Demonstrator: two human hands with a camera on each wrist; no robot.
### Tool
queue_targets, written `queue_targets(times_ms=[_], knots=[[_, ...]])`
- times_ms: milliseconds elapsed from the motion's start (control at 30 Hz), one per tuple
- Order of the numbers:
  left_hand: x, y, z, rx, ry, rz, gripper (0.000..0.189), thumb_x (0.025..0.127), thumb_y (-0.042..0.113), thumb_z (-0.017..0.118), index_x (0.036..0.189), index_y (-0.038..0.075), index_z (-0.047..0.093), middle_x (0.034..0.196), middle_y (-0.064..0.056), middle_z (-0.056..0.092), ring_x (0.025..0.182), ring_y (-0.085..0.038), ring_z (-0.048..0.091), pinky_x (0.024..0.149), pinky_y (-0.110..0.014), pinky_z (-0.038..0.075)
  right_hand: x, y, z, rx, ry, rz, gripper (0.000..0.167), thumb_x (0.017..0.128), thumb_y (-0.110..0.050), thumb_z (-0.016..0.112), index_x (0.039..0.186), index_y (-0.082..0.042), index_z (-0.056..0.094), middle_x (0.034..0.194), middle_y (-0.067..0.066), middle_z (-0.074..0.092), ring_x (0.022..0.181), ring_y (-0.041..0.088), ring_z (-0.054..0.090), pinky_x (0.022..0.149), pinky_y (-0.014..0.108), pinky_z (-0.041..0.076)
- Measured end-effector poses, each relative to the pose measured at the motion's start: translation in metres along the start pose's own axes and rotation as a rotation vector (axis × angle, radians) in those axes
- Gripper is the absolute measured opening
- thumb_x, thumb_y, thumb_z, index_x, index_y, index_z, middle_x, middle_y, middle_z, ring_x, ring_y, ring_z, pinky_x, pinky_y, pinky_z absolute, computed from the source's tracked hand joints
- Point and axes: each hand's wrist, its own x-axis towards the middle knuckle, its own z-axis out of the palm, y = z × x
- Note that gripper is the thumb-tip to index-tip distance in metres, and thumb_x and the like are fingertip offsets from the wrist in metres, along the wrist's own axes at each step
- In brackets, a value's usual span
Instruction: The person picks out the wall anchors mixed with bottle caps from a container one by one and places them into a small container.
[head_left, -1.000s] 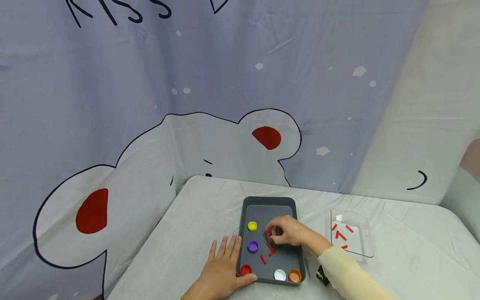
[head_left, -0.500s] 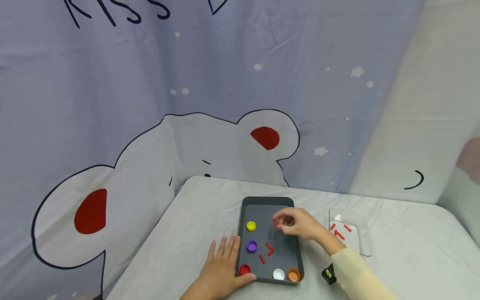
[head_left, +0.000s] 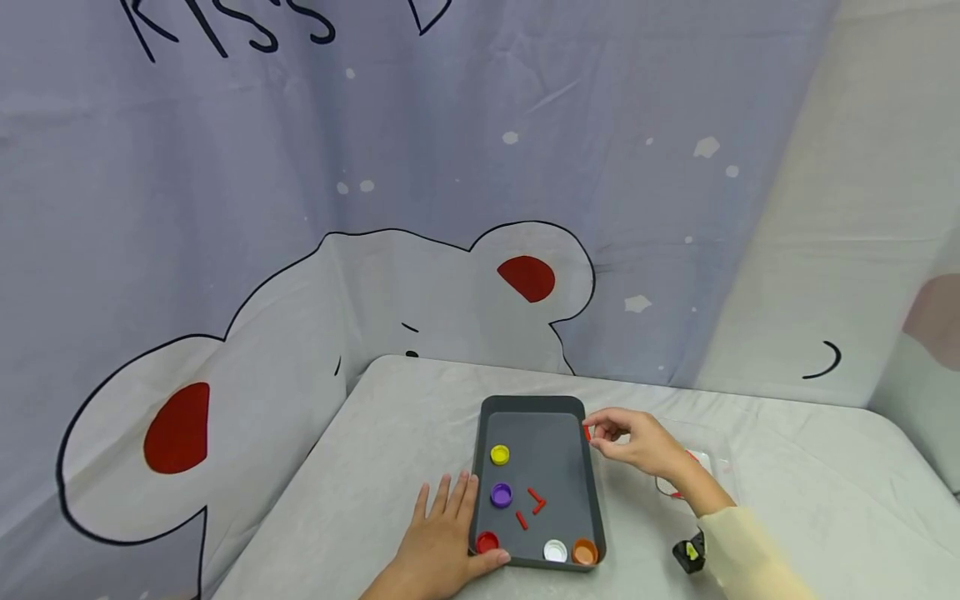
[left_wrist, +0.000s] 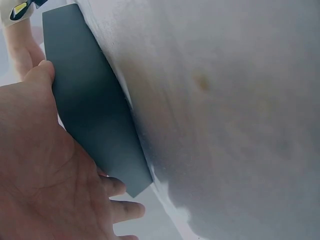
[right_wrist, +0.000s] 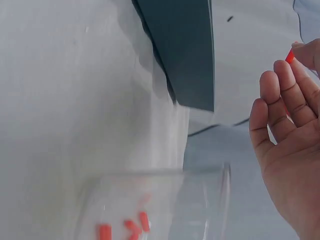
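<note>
Between thumb and forefinger my right hand pinches a small red stick, held over the right rim of a dark grey tray. My left hand lies spread at the tray's near left corner, thumb on the near rim and fingertips along the left side. Inside the tray are several small round caps: yellow, purple, red, white and orange. A few red sticks lie near the purple cap.
Right of the tray stands a clear plastic box with several red sticks in it, partly behind my right forearm in the head view. A small black object shows beside my right sleeve. A patterned cloth hangs behind the white-covered table.
My right hand has lifted a red stick from the tray's middle and carried it right and away to the right rim. The left hand keeps its place on the tray.
</note>
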Motion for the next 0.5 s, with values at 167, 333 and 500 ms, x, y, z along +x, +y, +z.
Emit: queue_targets(times_ms=[167, 333, 500], knots=[[0.000, -0.001, 0.002, 0.006, 0.012, 0.008, 0.113, 0.085, 0.085, 0.045, 0.160, 0.003, 0.025, 0.166, -0.016, 0.025, 0.152, -0.043, 0.021, 0.119, -0.066, 0.010, -0.011, 0.003, -0.013, -0.015, 0.049, 0.038, 0.022, 0.092, -0.006, 0.073, 0.114, -0.006, 0.072, 0.085, -0.007, 0.066, 0.078, 0.005, 0.062, 0.071, 0.025, 0.053], [0.000, -0.001, 0.001, 0.003, 0.013, 0.007, 0.113, 0.084, 0.085, 0.046, 0.160, 0.003, 0.025, 0.166, -0.016, 0.026, 0.152, -0.043, 0.021, 0.119, -0.066, 0.010, -0.023, 0.005, -0.028, -0.025, 0.067, 0.087, 0.022, 0.093, -0.009, 0.073, 0.115, -0.007, 0.071, 0.086, -0.007, 0.066, 0.078, 0.006, 0.063, 0.070, 0.026, 0.053], [0.000, 0.000, 0.001, 0.007, 0.014, 0.005, 0.114, 0.084, 0.085, 0.046, 0.160, 0.003, 0.025, 0.165, -0.016, 0.026, 0.152, -0.043, 0.022, 0.119, -0.066, 0.010, -0.032, 0.008, -0.040, -0.015, 0.071, 0.119, 0.023, 0.094, -0.008, 0.071, 0.118, -0.005, 0.070, 0.088, -0.003, 0.067, 0.078, 0.007, 0.064, 0.067, 0.025, 0.053]])
